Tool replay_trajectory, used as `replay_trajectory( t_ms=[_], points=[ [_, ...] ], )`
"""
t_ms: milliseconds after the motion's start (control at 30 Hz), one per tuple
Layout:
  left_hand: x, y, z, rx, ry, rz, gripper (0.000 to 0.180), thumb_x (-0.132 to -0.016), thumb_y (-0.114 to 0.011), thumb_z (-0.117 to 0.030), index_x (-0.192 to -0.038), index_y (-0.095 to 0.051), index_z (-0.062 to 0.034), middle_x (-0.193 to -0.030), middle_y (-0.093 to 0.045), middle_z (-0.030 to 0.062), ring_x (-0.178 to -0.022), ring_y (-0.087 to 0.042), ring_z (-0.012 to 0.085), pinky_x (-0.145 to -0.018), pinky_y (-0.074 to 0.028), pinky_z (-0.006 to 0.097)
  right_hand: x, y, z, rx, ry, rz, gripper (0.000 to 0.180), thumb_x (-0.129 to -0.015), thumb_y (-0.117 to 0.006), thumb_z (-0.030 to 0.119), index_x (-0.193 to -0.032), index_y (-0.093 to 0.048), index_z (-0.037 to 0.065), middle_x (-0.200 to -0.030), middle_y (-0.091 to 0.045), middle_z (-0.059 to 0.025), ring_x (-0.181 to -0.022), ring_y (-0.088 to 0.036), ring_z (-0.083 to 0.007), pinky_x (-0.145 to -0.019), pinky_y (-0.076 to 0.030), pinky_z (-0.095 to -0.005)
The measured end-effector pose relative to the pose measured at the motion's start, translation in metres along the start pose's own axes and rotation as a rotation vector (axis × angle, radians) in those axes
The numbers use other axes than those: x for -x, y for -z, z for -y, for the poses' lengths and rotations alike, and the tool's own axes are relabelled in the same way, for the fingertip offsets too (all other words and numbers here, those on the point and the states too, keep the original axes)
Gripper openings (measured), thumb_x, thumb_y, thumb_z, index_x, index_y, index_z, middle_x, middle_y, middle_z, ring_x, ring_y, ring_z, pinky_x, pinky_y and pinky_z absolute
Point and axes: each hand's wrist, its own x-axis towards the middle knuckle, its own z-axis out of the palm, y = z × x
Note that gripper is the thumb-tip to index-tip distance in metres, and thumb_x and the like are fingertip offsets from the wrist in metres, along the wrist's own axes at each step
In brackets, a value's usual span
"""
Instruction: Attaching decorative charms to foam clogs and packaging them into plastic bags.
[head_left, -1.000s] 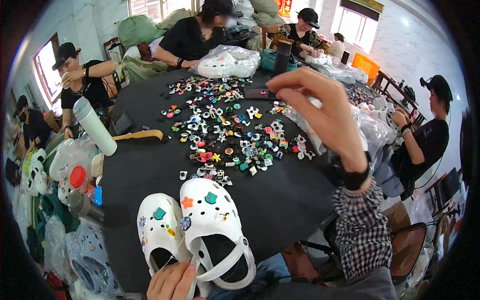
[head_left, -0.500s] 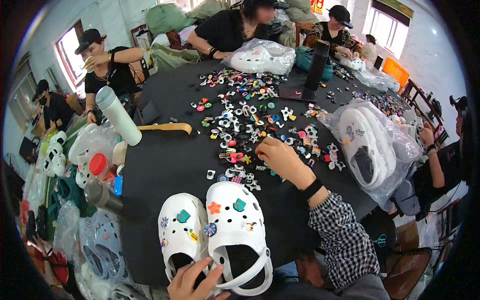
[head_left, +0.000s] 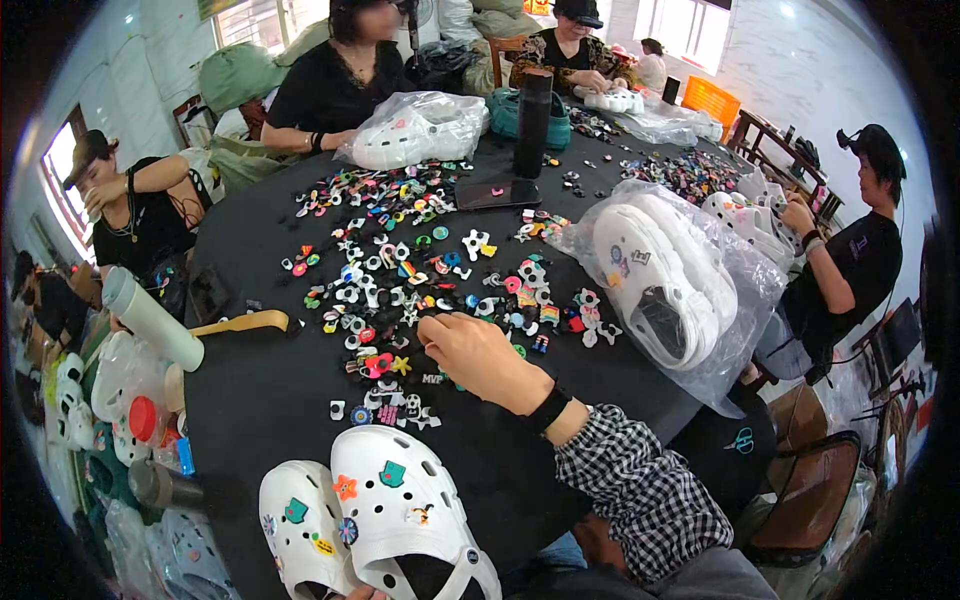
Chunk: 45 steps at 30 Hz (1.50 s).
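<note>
A pair of white clogs lies at the near edge of the black table, the right clog (head_left: pixel 385 475) overlapping the left clog (head_left: pixel 290 510). Both carry colourful charms, among them an orange star (head_left: pixel 346 487) and green pieces. Only a sliver of my left hand (head_left: pixel 366 593) shows at the bottom, by the clogs' heels; its fingers are mostly hidden. My right hand (head_left: pixel 485 362) reaches into the loose pile of shoe charms (head_left: pixel 385 275), its fingers bent down and drawn together. Whatever is between the fingertips is hidden. A yellow star charm (head_left: pixel 401 365) lies near them.
Bagged white clogs (head_left: pixel 665 280) sit at right, another bagged pair (head_left: pixel 410 135) farther back. A dark cylinder (head_left: pixel 533 125) stands by a phone (head_left: pixel 498 195). At left are a pale green bottle (head_left: pixel 150 318) and a wooden-coloured stick (head_left: pixel 245 322). Several people sit around the table.
The view has turned, so the table and clogs appear farther left and lower. My left hand has mostly dropped out of sight. My right hand stays over the charms.
</note>
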Motion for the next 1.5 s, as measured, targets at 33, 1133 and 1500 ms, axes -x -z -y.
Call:
replay_trajectory(
  t_ms=[33, 1133, 1500],
  points=[
    [0.000, 0.000, 0.001, 0.015, 0.012, 0.001, 0.049, -0.093, -0.057, -0.040, -0.123, -0.060, -0.0007, -0.119, -0.061, 0.0189, -0.104, -0.059, 0.0399, -0.090, -0.047, 0.049, 0.000, 0.000, 0.001, 0.000, -0.001, 0.003, 0.013, -0.082, -0.057, 0.002, -0.094, -0.053, 0.002, -0.085, -0.060, -0.0142, -0.082, -0.064, -0.0320, -0.068, -0.054, -0.0430],
    [-0.001, 0.001, 0.001, 0.002, -0.024, -0.081, 0.040, -0.086, -0.064, -0.023, -0.119, -0.063, -0.0017, -0.116, -0.065, 0.0156, -0.098, -0.061, 0.0362, -0.085, -0.049, 0.044, -0.005, 0.006, -0.014, -0.071, -0.072, -0.112, 0.020, -0.083, -0.063, 0.003, -0.101, -0.067, 0.009, -0.099, -0.058, -0.0079, -0.094, -0.061, -0.0274, -0.079, -0.051, -0.0394],
    [-0.002, 0.003, 0.000, 0.009, -0.015, -0.089, 0.039, -0.082, -0.067, -0.018, -0.118, -0.064, -0.0026, -0.115, -0.066, 0.0149, -0.098, -0.062, 0.0346, -0.085, -0.050, 0.042, -0.004, 0.004, -0.003, 0.013, -0.121, 0.142, 0.020, -0.081, -0.065, 0.006, -0.101, -0.063, 0.007, -0.097, -0.060, -0.0097, -0.087, -0.063, -0.0310, -0.073, -0.052, -0.0398]
  ],
)
